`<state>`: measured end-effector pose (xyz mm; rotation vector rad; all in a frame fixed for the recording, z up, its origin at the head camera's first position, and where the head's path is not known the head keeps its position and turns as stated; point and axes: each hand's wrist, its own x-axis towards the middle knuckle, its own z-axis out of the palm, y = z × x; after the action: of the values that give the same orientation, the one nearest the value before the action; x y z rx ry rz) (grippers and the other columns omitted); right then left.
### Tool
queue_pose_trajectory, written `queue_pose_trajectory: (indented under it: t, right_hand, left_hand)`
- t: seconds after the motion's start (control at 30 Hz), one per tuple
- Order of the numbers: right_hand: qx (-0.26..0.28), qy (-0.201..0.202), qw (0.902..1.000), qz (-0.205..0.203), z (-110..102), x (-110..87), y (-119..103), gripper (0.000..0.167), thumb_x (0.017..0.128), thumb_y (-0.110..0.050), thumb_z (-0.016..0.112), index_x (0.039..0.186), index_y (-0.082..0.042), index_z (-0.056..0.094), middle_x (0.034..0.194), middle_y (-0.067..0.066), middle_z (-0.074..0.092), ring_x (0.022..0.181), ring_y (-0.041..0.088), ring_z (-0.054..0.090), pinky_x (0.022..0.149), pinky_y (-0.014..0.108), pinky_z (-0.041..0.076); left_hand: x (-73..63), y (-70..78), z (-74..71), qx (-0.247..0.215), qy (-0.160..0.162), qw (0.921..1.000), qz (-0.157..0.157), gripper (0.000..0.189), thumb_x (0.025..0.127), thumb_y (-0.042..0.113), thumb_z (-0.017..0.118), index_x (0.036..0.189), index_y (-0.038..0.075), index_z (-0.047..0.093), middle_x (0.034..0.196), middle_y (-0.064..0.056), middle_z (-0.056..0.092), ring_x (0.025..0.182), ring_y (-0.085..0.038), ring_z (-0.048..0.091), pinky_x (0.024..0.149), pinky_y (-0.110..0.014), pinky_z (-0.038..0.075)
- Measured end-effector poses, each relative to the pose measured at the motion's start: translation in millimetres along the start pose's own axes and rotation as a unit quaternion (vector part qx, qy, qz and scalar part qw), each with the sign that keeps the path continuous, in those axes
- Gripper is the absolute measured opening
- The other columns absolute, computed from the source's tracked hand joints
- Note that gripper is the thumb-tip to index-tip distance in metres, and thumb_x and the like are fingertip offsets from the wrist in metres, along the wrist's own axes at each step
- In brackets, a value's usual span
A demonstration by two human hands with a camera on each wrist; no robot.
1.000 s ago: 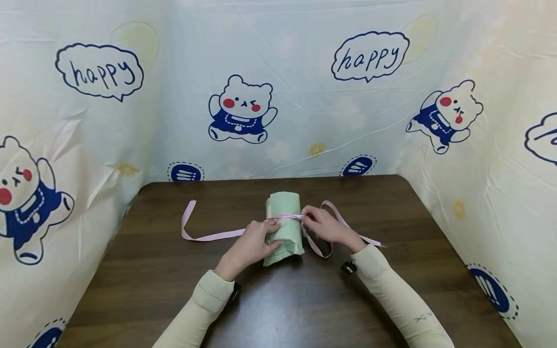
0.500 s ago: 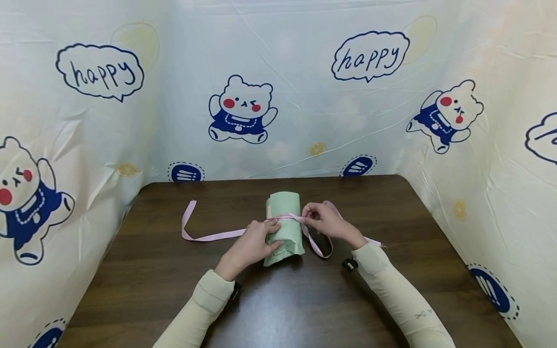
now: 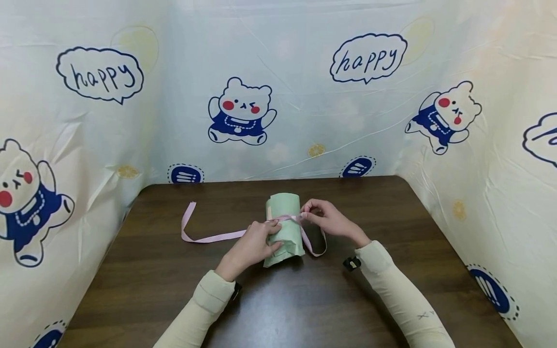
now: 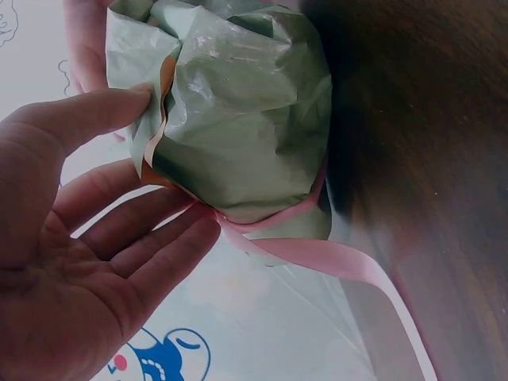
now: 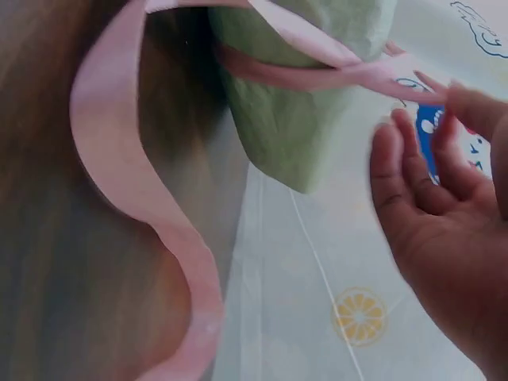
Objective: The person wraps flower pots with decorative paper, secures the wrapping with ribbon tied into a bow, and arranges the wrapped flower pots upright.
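A bundle wrapped in green paper [image 3: 285,244] lies on the table, a pink ribbon [image 3: 213,238] around its middle. My left hand [image 3: 254,244] rests on the bundle's left side; its straight fingers touch the ribbon and its thumb presses the paper's folded end. In the left wrist view, that thumb lies beside a brown-edged fold of the green paper [image 4: 254,119]. With thumb and forefinger, my right hand [image 3: 330,220] pinches the ribbon at the bundle's right. In the right wrist view, two lengths of ribbon [image 5: 119,119] cross on the bundle near those fingertips.
The left ribbon end curls across the brown wooden table [image 3: 143,290]. Right of the bundle, a ribbon loop [image 3: 324,246] hangs down to the tabletop. A printed curtain [image 3: 304,111] with bears and lettering surrounds the table at the back and sides.
My right hand has shifted slightly right, drawing the pinched ribbon along. The loop beside the bundle has narrowed, and the ribbon tail at far right no longer shows. My left hand stays put.
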<state>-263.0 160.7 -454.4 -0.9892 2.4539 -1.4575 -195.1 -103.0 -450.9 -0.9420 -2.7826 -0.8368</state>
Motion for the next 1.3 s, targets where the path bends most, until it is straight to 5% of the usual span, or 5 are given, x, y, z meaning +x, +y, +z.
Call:
queue_pose_trajectory:
  t: [0.2, 0.37, 0.53, 0.87, 1.3]
  right_hand:
    - [0.050, 0.022, 0.9985, 0.001, -2, -0.2, 0, 0.010, 0.101, -0.011, 0.064, 0.106, -0.002, 0.063, 0.092, 0.016, 0.065, 0.078, 0.032, 0.062, 0.070, 0.039, 0.057]
    - [-0.006, -0.027, 0.9994, 0.019, -13, -3.7, 2, 0.019, 0.103, -0.011, 0.059, 0.119, -0.005, 0.068, 0.091, 0.011, 0.062, 0.076, 0.016, 0.053, 0.065, 0.025, 0.047]
    - [-0.102, -0.070, 0.9922, 0.014, -25, -6.9, 4, 0.005, 0.095, -0.016, 0.072, 0.096, -0.013, 0.076, 0.082, -0.002, 0.065, 0.073, 0.014, 0.051, 0.064, 0.026, 0.045]
    - [-0.223, 0.039, 0.9734, 0.033, -61, -16.9, 7, 0.004, 0.087, -0.007, 0.074, 0.083, -0.008, 0.075, 0.075, -0.002, 0.063, 0.074, 0.021, 0.045, 0.072, 0.033, 0.033]
    - [-0.343, 0.179, 0.9198, 0.069, -68, -25.7, 30, 0.008, 0.080, -0.011, 0.072, 0.084, -0.007, 0.066, 0.087, 0.010, 0.056, 0.082, 0.029, 0.049, 0.070, 0.042, 0.041]
  left_hand:
    - [0.3, -0.5, -0.6, -0.004, 0.003, 1.0000, -0.001, 0.045, 0.088, 0.018, 0.080, 0.127, -0.004, 0.069, 0.131, -0.021, 0.066, 0.123, -0.033, 0.064, 0.099, -0.044, 0.053]
    - [0.1, -1.2, 0.7, -0.015, 0.007, 0.9999, 0.001, 0.045, 0.088, 0.016, 0.080, 0.126, -0.005, 0.069, 0.131, -0.022, 0.066, 0.122, -0.034, 0.064, 0.098, -0.044, 0.054]
    - [0.5, -0.7, 1.7, -0.014, 0.005, 0.9999, 0.008, 0.045, 0.089, 0.017, 0.080, 0.126, -0.004, 0.069, 0.133, -0.023, 0.064, 0.122, -0.035, 0.064, 0.098, -0.044, 0.054]
    - [-2.6, -0.4, -2.5, -0.027, -0.007, 0.9995, -0.017, 0.045, 0.089, 0.016, 0.079, 0.128, -0.004, 0.068, 0.135, -0.022, 0.063, 0.129, -0.033, 0.059, 0.102, -0.045, 0.051]
    - [4.6, 3.5, 2.0, -0.031, -0.015, 0.9994, -0.009, 0.044, 0.090, 0.016, 0.079, 0.129, -0.001, 0.068, 0.140, -0.020, 0.060, 0.130, -0.034, 0.058, 0.101, -0.045, 0.051]
